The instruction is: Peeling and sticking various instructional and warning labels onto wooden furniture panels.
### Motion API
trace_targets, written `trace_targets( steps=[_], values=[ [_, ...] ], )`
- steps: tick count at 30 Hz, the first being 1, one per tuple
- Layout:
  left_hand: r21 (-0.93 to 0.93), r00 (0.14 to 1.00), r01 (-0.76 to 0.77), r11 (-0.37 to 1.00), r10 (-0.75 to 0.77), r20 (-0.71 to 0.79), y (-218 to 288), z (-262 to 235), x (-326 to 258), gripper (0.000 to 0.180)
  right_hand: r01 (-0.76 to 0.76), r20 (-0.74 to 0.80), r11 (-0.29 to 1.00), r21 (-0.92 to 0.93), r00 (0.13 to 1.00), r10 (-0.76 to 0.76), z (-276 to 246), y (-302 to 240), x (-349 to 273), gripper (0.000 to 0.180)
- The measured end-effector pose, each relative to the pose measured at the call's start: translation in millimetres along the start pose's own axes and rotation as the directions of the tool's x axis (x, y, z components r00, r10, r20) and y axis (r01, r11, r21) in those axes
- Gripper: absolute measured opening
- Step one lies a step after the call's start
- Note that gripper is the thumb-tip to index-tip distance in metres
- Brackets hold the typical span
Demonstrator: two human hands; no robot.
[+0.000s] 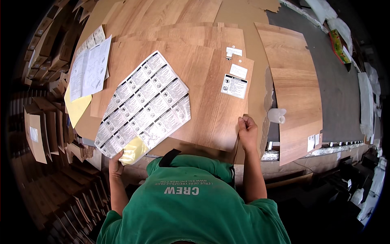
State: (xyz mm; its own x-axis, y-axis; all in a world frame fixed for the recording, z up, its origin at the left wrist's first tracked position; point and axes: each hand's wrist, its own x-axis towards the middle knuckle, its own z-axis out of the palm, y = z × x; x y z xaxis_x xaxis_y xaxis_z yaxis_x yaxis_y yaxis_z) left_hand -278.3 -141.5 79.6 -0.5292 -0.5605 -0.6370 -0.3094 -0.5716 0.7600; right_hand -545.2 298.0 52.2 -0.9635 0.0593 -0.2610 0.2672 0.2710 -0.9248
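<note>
My left hand grips the near corner of a large sheet of black-and-white labels with a yellow backing curling at that corner. The sheet lies slanted across a wood-grain panel on the bench. My right hand is closed at the panel's right edge, fingers pinched together on something small that I cannot make out. Two white labels are stuck on the panel's far right part, a small one above a larger one.
More wood-grain panels lie to the right and behind. Printed paper sheets and a yellow backing sheet rest at the left. A white plastic bottle lies between panels. Stacks of small wooden parts fill the left side.
</note>
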Motion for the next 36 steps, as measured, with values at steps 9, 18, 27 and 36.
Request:
trace_targets(
  steps=[9,18,27,36],
  values=[
    [-0.017,1.000,0.005,1.000,-0.005,-0.028,-7,-14,6,0.055,-0.040,0.008,0.998,0.050,0.999,0.040,-2,-7,0,0.018],
    [-0.178,0.996,0.052,0.983,-0.065,-0.068,-8,-16,13,0.048,-0.350,0.212,0.924,0.151,0.925,0.315,-18,-16,19,0.023],
    [-0.186,0.994,0.077,0.980,-0.091,-0.068,-4,-8,17,0.045,-0.444,0.329,0.875,0.192,0.869,0.369,-23,-19,23,0.021],
    [-0.170,0.983,0.105,0.980,-0.128,-0.131,-3,-4,22,0.044,-0.442,0.327,0.879,0.179,0.869,0.370,-24,-19,25,0.020]
  ],
)
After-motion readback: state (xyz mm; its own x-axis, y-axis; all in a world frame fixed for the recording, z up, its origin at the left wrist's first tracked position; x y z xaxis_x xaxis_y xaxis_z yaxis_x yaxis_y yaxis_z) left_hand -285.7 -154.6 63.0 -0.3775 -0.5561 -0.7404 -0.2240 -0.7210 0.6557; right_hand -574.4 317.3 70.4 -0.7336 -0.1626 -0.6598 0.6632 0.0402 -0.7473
